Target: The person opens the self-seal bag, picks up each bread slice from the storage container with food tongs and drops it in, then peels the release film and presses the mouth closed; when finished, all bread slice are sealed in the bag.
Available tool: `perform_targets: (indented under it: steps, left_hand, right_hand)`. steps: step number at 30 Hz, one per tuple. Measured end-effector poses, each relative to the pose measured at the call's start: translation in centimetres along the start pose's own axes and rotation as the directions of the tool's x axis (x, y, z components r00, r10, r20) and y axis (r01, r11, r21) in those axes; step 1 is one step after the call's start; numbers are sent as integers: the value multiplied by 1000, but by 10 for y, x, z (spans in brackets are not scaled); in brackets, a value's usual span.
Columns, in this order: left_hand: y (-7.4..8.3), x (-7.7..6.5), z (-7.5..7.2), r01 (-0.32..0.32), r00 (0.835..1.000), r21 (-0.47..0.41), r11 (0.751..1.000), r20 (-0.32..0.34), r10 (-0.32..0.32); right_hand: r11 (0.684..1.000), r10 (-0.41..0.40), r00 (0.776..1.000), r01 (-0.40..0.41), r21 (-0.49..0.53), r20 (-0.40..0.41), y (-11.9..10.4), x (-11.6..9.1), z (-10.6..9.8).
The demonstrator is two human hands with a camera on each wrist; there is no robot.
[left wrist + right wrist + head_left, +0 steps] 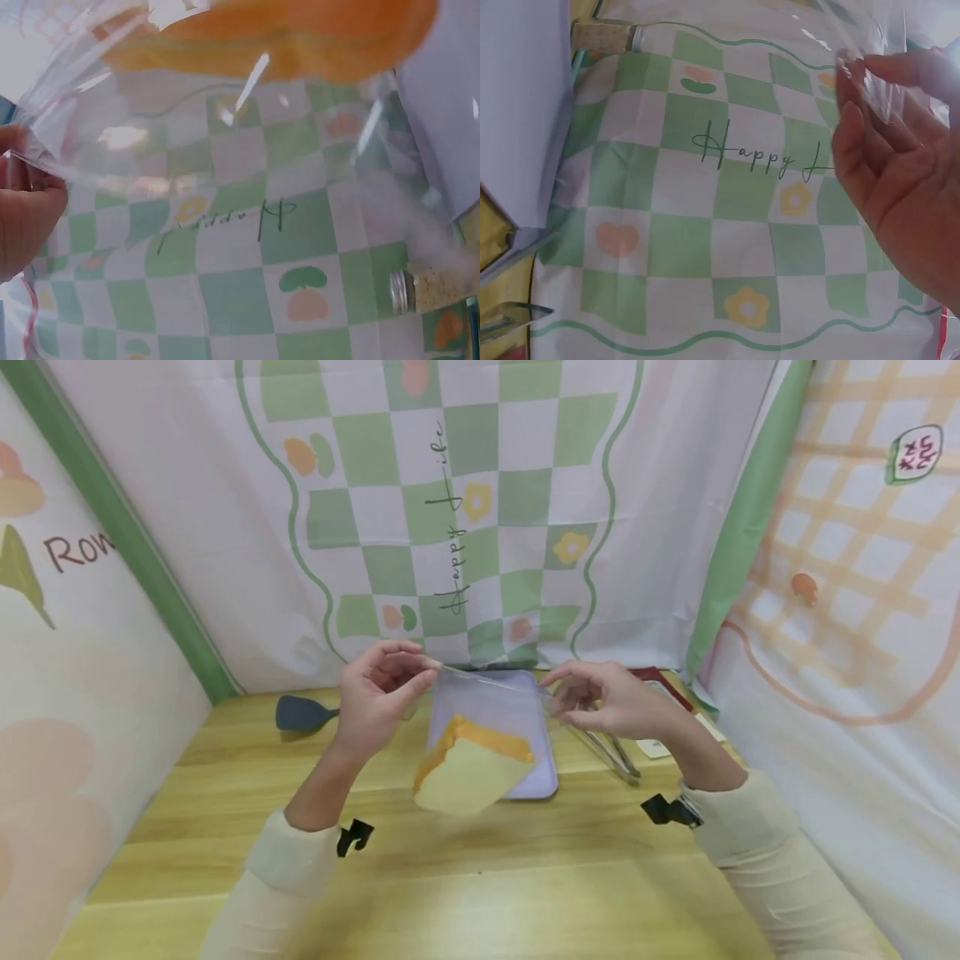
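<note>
A clear plastic bag [491,682] is stretched between the two hands, its upper edge slanting down to the right. My left hand [375,693] pinches one end of that edge between thumb and fingers. The other end is pinched by my right hand [603,700], a little lower. Below the edge hangs a thick slice of bread [472,777] with an orange-brown crust and pale face, tilted, inside the see-through bag. It overlaps the lilac tray [543,781] in the head view. The left wrist view shows the crust close up through shiny film.
A dark spatula [303,714] lies at the left on the wooden table [225,827]. Metal tongs [617,758] lie right of the tray, near a dark red item [663,681]. A small metal-capped jar [435,291] stands at the back. Printed curtains [465,527] enclose the table.
</note>
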State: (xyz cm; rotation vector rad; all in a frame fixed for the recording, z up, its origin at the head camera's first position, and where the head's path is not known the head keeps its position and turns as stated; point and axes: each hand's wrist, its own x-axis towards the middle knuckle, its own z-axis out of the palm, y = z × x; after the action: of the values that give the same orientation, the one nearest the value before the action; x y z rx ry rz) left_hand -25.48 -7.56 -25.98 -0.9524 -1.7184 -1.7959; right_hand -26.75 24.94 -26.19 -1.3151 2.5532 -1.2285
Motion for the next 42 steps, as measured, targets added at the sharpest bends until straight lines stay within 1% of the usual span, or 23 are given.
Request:
perform_targets:
  steps: [2, 4, 6, 8, 11, 14, 18, 22, 24, 25, 27, 30, 32, 34, 38, 42]
  left_hand:
    - [3, 0, 5, 12, 1000, -2, 1000, 10, -12]
    - [5, -2, 9, 25, 999, -12, 1000, 38, -24]
    - [6, -4, 13, 34, 997, -18, 999, 63, -33]
    - [7, -5, 15, 40, 996, -14, 999, 75, -39]
    - [7, -7, 15, 39, 997, 5, 999, 73, -39]
    - [8, -9, 15, 40, 996, 34, 999, 79, -43]
    - [8, -10, 15, 45, 995, 50, 998, 86, -50]
    - [8, -11, 14, 55, 995, 38, 998, 85, -58]
    - [7, -11, 14, 72, 993, 31, 997, 93, -75]
    - [6, -12, 14, 86, 991, 29, 996, 103, -89]
    - [2, -12, 14, 132, 982, 39, 991, 134, -136]
    - [-7, -14, 15, 194, 961, 77, 978, 184, -206]
    - [-11, -15, 16, 201, 956, 105, 974, 196, -218]
    - [-13, -16, 18, 175, 964, 116, 978, 183, -194]
    - [-11, -18, 22, 95, 985, 105, 990, 137, -109]
    - [-7, -18, 25, 25, 995, 85, 996, 93, -33]
  right_hand:
    - [998, 26, 997, -21, -60, 79, -6, 3, 2]
    - [990, 35, 993, -19, -140, 112, -14, 7, 8]
    - [983, 13, 996, 4, -182, 91, -26, 14, 17]
    - [977, -22, 1000, 26, -213, 22, -37, 25, 28]
    - [979, -74, 994, 58, -195, -74, -48, 43, 43]
    - [983, -88, 989, 68, -170, -117, -54, 56, 53]
    - [990, -77, 988, 60, -129, -133, -55, 63, 57]
    - [995, -67, 989, 56, -88, -130, -56, 64, 55]
    - [996, -62, 990, 54, -68, -124, -57, 64, 54]
    - [997, -61, 991, 54, -60, -121, -57, 64, 54]
    - [997, -59, 991, 53, -52, -117, -57, 64, 54]
    - [998, -51, 992, 45, -49, -117, -55, 63, 53]
    - [998, -44, 992, 38, -51, -118, -53, 63, 54]
    - [998, -39, 992, 34, -49, -117, -51, 61, 54]
    - [997, -51, 991, 44, -60, -120, -50, 58, 53]
    - [992, -72, 991, 60, -107, -114, -47, 53, 52]
